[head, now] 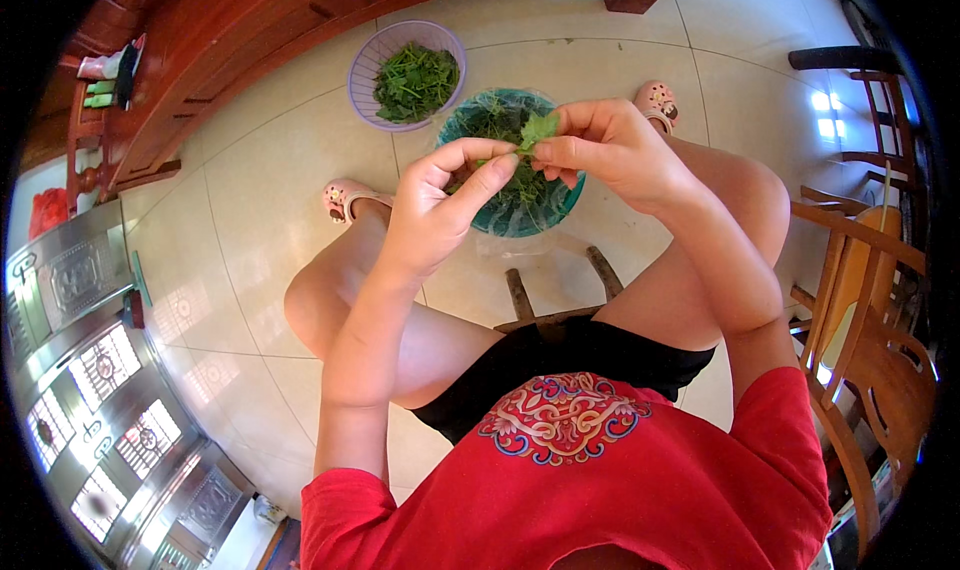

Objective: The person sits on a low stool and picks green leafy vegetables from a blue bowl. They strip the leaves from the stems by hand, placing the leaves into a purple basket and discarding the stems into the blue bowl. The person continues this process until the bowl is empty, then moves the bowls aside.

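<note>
Both my hands meet above a teal basin (574, 198) lined with clear plastic, in which thin green stems and leaves (521, 195) lie. My right hand (607, 150) pinches a green leafy sprig (538, 130) between thumb and fingers. My left hand (450, 195) has its thumb and forefinger tips closed at the sprig's lower end, close beside the right fingertips. Some green shows behind the left hand, partly hidden by it. Beyond the basin, to the left, a lilac plastic basket (361, 93) holds a heap of leafy greens (416, 82).
A dark red wooden cabinet (247, 44) runs along the upper left. Wooden chairs (862, 270) stand at the right. My feet in pink clogs (346, 198) flank the basin on the tiled floor (262, 217). A wooden stool (551, 318) is under me.
</note>
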The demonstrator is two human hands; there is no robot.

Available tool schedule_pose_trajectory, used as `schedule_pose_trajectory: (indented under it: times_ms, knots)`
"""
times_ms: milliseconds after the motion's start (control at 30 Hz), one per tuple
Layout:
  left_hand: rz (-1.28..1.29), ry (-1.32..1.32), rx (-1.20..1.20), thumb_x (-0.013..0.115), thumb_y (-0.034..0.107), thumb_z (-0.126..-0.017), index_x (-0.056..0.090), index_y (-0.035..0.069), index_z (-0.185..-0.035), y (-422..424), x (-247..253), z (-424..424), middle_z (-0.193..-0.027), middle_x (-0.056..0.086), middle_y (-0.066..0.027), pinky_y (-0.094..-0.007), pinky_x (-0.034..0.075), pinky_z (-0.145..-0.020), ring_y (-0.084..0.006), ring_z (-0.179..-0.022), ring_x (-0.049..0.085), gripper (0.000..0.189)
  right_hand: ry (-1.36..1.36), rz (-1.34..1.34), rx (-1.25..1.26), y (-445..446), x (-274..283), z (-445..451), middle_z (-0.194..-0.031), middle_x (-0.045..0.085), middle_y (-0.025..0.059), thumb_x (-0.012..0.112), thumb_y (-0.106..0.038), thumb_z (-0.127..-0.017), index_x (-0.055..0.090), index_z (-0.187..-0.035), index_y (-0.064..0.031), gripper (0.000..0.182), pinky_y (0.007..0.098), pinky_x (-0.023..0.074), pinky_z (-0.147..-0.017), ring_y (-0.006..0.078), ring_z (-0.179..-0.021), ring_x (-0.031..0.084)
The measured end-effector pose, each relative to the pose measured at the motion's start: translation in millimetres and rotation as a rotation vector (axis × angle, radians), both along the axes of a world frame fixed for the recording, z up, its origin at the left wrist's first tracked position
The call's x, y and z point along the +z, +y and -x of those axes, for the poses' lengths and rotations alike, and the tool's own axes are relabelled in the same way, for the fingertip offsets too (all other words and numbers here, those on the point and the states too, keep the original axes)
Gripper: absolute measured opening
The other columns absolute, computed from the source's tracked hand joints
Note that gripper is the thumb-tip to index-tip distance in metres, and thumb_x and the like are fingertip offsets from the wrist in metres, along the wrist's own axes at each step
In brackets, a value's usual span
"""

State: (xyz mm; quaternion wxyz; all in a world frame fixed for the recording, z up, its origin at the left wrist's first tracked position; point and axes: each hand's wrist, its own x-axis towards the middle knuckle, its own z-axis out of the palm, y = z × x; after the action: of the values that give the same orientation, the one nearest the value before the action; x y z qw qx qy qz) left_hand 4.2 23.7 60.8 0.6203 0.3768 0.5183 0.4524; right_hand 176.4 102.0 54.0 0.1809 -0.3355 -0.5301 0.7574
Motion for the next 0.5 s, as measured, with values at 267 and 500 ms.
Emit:
schedule_pose_trajectory:
  times_ms: [267, 500]
  knots:
    - [0.054, -0.134, 0.064, 0.052, 0.013, -0.08, 0.058, 0.001, -0.083, 1, -5, 3, -0.071, 0.054, 0.0016, -0.016, 0.032, -0.054, -0.0026, -0.059, 0.039, 0.013, -0.002, 0.061, 0.06, 7, 9, -6, -0.078, 0.059, 0.006, 0.05, -0.007, -0.075, 0.056, -0.094, 0.0025, 0.022, 0.0196, 0.0432, -0.058, 0.0088, -0.067, 0.053]
    - [0.108, -0.212, 0.039, 0.051, 0.014, -0.08, 0.056, 0.002, -0.079, 3, -3, 6, -0.059, 0.042, 0.0056, -0.0173, 0.024, -0.048, -0.0031, -0.053, 0.032, 0.014, 0.177, 0.012, -0.02, 1, 14, 0, -0.084, 0.058, 0.0087, 0.056, -0.008, -0.074, 0.053, -0.102, 0.0018, 0.029, 0.0215, 0.0438, -0.063, 0.0109, -0.077, 0.054]
